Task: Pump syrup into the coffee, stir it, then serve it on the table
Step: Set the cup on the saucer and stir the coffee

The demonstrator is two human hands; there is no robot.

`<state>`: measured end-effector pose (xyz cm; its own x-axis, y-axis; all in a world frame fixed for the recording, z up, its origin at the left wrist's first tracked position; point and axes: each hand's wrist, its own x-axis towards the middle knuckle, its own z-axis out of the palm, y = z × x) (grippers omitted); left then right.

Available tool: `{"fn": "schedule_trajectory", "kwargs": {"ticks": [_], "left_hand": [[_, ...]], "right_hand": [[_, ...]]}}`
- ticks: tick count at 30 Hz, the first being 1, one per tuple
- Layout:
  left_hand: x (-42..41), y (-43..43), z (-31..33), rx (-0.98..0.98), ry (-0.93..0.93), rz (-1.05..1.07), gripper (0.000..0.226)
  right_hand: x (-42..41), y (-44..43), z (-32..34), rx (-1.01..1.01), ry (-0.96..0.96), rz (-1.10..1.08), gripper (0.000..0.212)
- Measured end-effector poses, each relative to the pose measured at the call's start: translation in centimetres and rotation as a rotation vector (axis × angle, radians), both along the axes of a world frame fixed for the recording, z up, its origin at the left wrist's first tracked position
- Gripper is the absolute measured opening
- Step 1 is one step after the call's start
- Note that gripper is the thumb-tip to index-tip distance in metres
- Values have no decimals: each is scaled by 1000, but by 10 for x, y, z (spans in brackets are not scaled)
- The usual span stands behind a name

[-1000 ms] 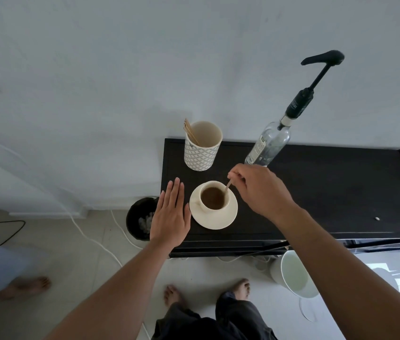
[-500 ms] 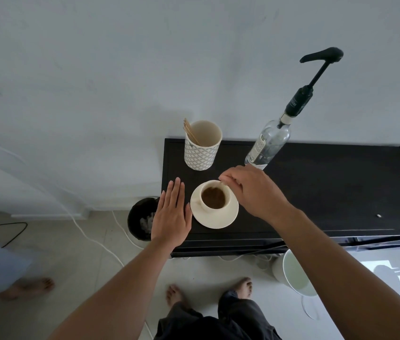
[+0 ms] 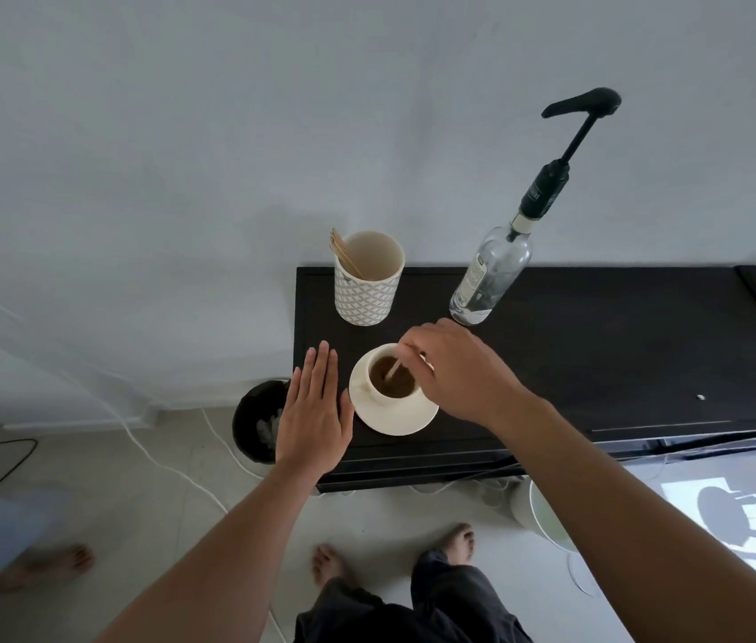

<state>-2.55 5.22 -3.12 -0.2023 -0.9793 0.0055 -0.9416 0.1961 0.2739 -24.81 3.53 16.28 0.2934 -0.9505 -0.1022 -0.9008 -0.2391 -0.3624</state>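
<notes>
Brown coffee [image 3: 392,381] in cream cup; right hand [image 3: 457,368] fingers pinching stirrer [image 3: 394,368]; left hand [image 3: 315,413] flat

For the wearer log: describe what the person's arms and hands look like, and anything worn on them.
Both forearms are bare, with no sleeves in view. The left hand and right hand carry no gloves, and no rings, watch or bands are visible. No markings show.

The right hand [image 3: 455,368] hides the cup's [image 3: 383,382] handle side.
</notes>
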Motion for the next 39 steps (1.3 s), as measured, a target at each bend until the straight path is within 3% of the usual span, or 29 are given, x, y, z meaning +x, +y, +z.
{"fn": "schedule_trajectory", "kwargs": {"ticks": [6, 12, 17, 19, 24, 29, 35, 39], "left_hand": [[1, -1, -5, -17, 0, 0, 70], [1, -1, -6, -19, -5, 1, 71], [0, -2, -5, -16, 4, 8, 72], [0, -2, -5, -13, -5, 5, 72], [1, -2, -4, -20, 1, 2, 72], [1, -2, -5, -35, 4, -4, 71], [1, -1, -3, -37, 4, -5, 72], [0, -1, -4, -33, 5, -4, 73]], "right_hand": [[3, -5, 6, -132, 200, -99, 31], [3, -3, 6, 20, -43, -33, 29], [-4, -6, 0, -77, 159, -148, 31], [-4, -7, -1, -90, 154, -161, 32], [-5, -4, 1, 99, -157, -125, 29], [-12, -6, 3, -77, 106, -190, 31], [-8, -3, 7, 72, -163, -129, 30], [-11, -4, 8, 16, -36, -162, 31]]}}
